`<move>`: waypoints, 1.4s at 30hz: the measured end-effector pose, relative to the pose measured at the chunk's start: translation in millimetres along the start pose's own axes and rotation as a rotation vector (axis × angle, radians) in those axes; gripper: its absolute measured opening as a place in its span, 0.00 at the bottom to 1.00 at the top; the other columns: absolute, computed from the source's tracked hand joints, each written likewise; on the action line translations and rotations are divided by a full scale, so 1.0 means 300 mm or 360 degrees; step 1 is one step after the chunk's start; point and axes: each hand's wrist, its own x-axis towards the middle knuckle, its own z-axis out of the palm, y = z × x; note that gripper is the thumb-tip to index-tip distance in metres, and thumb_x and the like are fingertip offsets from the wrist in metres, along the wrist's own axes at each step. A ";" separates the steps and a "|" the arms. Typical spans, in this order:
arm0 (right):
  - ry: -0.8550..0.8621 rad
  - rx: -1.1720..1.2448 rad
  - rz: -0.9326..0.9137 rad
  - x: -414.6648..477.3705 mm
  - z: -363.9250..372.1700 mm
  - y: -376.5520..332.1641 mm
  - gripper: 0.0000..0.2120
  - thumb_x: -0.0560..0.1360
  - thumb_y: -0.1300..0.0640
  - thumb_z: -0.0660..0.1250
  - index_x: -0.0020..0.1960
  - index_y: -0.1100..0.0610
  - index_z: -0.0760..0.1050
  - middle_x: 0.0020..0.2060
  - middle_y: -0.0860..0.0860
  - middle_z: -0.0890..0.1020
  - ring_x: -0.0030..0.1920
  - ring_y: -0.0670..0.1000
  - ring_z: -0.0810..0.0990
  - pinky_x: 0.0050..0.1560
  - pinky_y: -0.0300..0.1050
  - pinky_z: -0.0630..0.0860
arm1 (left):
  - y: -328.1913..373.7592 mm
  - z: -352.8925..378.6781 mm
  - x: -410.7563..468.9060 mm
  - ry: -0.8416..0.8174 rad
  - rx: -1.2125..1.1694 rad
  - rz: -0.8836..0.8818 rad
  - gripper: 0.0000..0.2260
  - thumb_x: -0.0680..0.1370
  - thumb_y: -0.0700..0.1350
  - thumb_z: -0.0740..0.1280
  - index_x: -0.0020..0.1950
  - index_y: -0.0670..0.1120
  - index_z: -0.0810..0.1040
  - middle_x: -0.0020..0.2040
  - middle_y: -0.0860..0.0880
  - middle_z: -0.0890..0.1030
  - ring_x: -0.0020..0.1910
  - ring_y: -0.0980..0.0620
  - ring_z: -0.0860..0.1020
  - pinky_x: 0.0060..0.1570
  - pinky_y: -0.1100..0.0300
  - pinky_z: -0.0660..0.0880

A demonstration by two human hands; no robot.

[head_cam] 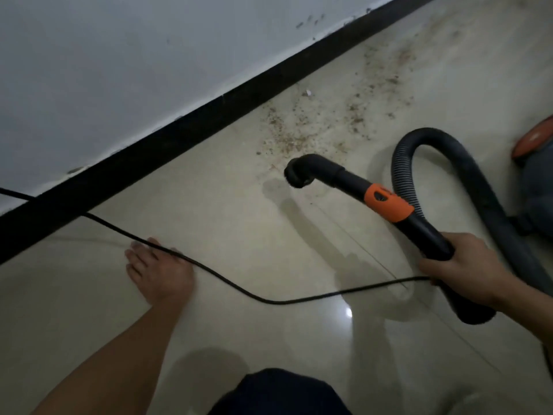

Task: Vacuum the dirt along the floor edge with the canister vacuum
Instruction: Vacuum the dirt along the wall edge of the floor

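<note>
Container: the canister vacuum [538, 208] sits at the 3 o'clock edge, grey body with an orange part, mostly cut off by the frame. Its contents cannot be seen.

Hose: the ribbed black hose [434, 139] loops up from the canister towards 2 o'clock and comes down into the hose handle [425, 235], which carries an orange collar [389, 205].

Right grip [460, 265]: at 4 o'clock, fingers wrapped round the hose handle, holding it at a slant.

Nozzle [299, 173]: just right of centre, mouth turned down at the floor [239, 220]. Contact with the tile cannot be confirmed.

Dirt [299, 127]: brown grit scattered from just above the nozzle towards 1 o'clock, running alongside the black baseboard [179, 139]. The nearest specks lie right beside the nozzle.

Left grip [158, 271]: at 8 o'clock, fingers straight and spread, flat on the floor, holding nothing.

Edges: the baseboard runs diagonally from 9 o'clock to 12 o'clock under a pale wall [119, 55].

Obstruction: a black power cord [239, 290] crosses the baseboard at 9 o'clock, passes over the left grip's fingers, sags towards 6 o'clock and ends near the right grip.

Open room: bare glossy tile between the cord and the nozzle.
</note>
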 end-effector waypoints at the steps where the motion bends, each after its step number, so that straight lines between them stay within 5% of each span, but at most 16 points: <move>1: 0.0038 0.0059 0.0052 -0.009 -0.020 0.038 0.07 0.68 0.61 0.75 0.39 0.53 0.77 0.25 0.54 0.81 0.29 0.55 0.81 0.35 0.49 0.77 | -0.013 -0.011 0.001 -0.0020 0.0019 0.0053 0.25 0.76 0.44 0.55 0.67 0.29 0.67 0.68 0.25 0.65 0.68 0.27 0.63 0.66 0.36 0.60; 6: 0.0098 0.0204 0.0380 -0.056 -0.048 0.188 0.06 0.69 0.58 0.75 0.41 0.58 0.78 0.30 0.58 0.83 0.33 0.60 0.82 0.42 0.57 0.80 | -0.011 -0.149 -0.097 -0.0056 -0.0119 0.0236 0.13 0.77 0.40 0.59 0.54 0.34 0.77 0.53 0.35 0.77 0.52 0.37 0.74 0.51 0.46 0.73; 10: 0.0053 0.0158 0.0501 -0.101 -0.005 0.240 0.07 0.70 0.53 0.73 0.44 0.52 0.77 0.32 0.55 0.83 0.34 0.57 0.82 0.40 0.52 0.80 | 0.103 -0.192 -0.209 -0.0091 -0.0250 0.0514 0.06 0.77 0.41 0.64 0.50 0.40 0.79 0.49 0.43 0.78 0.47 0.46 0.75 0.42 0.53 0.73; 16: -0.0074 -0.0055 0.0298 -0.160 0.051 0.262 0.08 0.66 0.50 0.73 0.40 0.51 0.76 0.28 0.48 0.81 0.30 0.50 0.81 0.32 0.43 0.73 | 0.297 -0.093 -0.170 -0.0306 -0.0130 0.0575 0.15 0.77 0.41 0.63 0.62 0.36 0.74 0.61 0.37 0.73 0.60 0.39 0.70 0.55 0.48 0.71; 22: 0.0130 0.0423 0.0479 0.004 0.008 0.242 0.10 0.66 0.52 0.73 0.44 0.55 0.78 0.33 0.55 0.83 0.35 0.57 0.83 0.41 0.51 0.81 | 0.306 -0.009 -0.136 -0.0162 0.0060 0.0558 0.16 0.77 0.42 0.58 0.58 0.31 0.73 0.60 0.32 0.72 0.59 0.35 0.70 0.57 0.43 0.69; 28: -0.0110 -0.0168 0.0156 -0.008 0.037 0.254 0.09 0.66 0.49 0.71 0.42 0.49 0.74 0.32 0.50 0.81 0.34 0.51 0.81 0.35 0.43 0.76 | 0.288 0.087 -0.168 -0.0092 -0.0028 0.0500 0.21 0.78 0.41 0.55 0.67 0.29 0.65 0.70 0.27 0.64 0.70 0.29 0.62 0.69 0.38 0.58; 35: -0.0209 -0.0361 0.0257 -0.212 -0.076 0.588 0.07 0.66 0.52 0.75 0.39 0.48 0.77 0.28 0.48 0.80 0.30 0.46 0.79 0.31 0.43 0.73 | 0.291 0.133 -0.175 0.0007 -0.0029 0.0479 0.24 0.78 0.45 0.50 0.69 0.31 0.64 0.71 0.29 0.63 0.72 0.31 0.61 0.71 0.39 0.56; 38: -0.0333 -0.0496 0.0192 -0.284 -0.069 0.626 0.07 0.66 0.50 0.74 0.38 0.44 0.75 0.28 0.45 0.80 0.29 0.40 0.78 0.29 0.37 0.71 | 0.286 0.139 -0.177 0.0047 -0.0013 0.0498 0.25 0.79 0.45 0.49 0.69 0.31 0.65 0.71 0.28 0.64 0.71 0.30 0.62 0.70 0.39 0.56; 42: -0.0170 -0.0547 0.0136 -0.302 -0.006 0.556 0.08 0.67 0.45 0.71 0.39 0.42 0.71 0.31 0.44 0.77 0.31 0.42 0.74 0.30 0.37 0.67 | 0.294 0.142 -0.181 0.0079 -0.0014 0.0517 0.24 0.78 0.45 0.49 0.66 0.30 0.67 0.69 0.27 0.66 0.69 0.29 0.64 0.69 0.39 0.58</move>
